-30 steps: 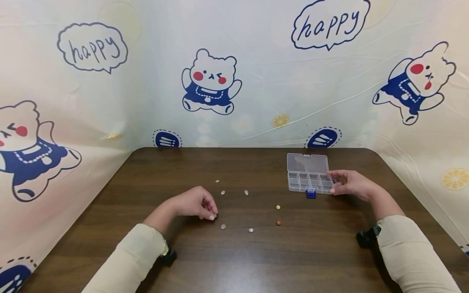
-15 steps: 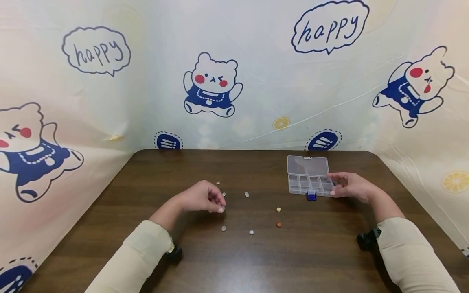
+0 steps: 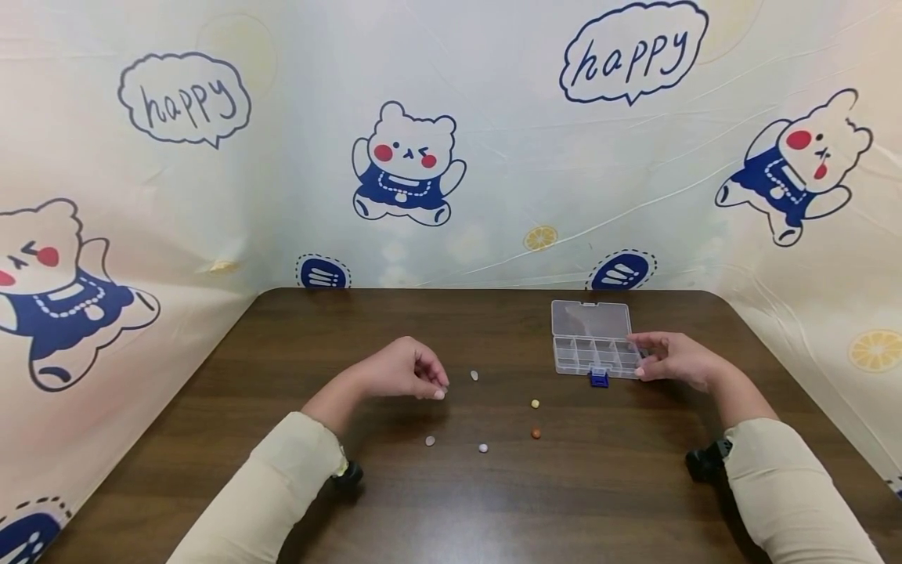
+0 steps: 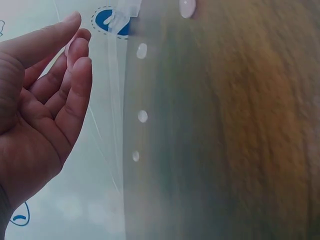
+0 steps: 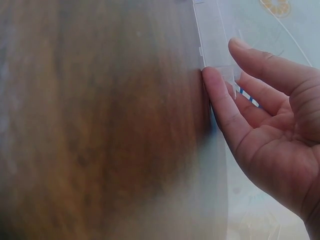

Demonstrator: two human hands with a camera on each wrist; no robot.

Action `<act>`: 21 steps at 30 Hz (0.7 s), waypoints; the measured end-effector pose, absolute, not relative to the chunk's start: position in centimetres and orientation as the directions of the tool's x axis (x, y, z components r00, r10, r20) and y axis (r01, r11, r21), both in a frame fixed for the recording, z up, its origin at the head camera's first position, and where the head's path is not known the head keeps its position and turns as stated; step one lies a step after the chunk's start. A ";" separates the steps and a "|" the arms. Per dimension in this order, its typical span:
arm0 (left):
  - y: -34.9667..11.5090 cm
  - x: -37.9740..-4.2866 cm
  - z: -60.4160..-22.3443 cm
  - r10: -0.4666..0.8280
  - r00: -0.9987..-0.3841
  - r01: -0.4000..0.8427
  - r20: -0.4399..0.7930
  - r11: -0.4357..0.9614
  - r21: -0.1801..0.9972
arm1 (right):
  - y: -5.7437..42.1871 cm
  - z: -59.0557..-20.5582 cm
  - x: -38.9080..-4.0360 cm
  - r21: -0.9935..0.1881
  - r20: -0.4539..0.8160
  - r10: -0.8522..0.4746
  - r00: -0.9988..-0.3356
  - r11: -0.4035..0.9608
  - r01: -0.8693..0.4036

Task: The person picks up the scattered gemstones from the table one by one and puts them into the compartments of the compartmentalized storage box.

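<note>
A person's left hand (image 3: 402, 372), its grip narrow, pinches a small pale piece (image 3: 445, 389) over a wood-grained bench (image 3: 592, 493), while the right hand (image 3: 676, 360) grips the right end of a clear compartment box (image 3: 592, 338) — lid open and laid back, blue latch (image 3: 599, 379) at the front. Lying apart between the two hands are a yellow bead (image 3: 535, 404) and an orange bead (image 3: 535, 433) — bears decorate the backdrop (image 3: 507, 157) behind.

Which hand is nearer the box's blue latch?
Right. The right hand touches the right end of the clear compartment box, just right of the blue latch; the left hand is well to its left, over the table.
</note>
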State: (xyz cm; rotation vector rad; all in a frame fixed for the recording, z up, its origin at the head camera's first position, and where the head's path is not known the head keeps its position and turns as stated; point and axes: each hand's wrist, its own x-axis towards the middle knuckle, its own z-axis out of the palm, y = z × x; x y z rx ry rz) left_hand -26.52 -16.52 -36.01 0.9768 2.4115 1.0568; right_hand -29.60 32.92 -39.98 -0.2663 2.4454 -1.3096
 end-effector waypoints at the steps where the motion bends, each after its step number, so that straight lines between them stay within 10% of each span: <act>1: -16.4 -26.6 -36.0 0.707 -0.707 0.465 -0.020 0.486 0.740 | 32.9 -40.0 -29.6 -0.832 -0.217 -0.326 -0.920 0.554 0.000; 21: -13.1 -27.9 -33.6 0.709 -0.705 0.509 0.020 0.485 0.711 | 32.9 -39.9 -29.7 -0.820 -0.226 -0.321 -0.920 0.572 0.002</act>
